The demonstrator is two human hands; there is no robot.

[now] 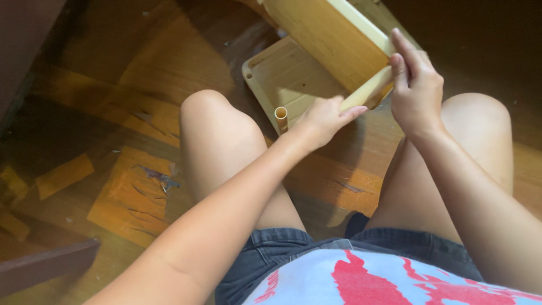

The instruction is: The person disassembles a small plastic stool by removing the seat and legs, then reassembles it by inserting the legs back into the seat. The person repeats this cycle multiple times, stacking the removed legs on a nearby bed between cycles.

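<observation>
While the person sits with bare knees apart above the worn wooden floor (141,68), the left hand (324,118) closes around a pale yellow plastic tube (367,90), its fingers wrapped on the shaft. The right hand (416,87) pinches the tube's upper end against a tilted cream plastic shelf panel (327,34). Another flat cream plastic shelf tray (282,73) lies on the floor between the knees, with a short upright tube (280,116) at its near corner
</observation>
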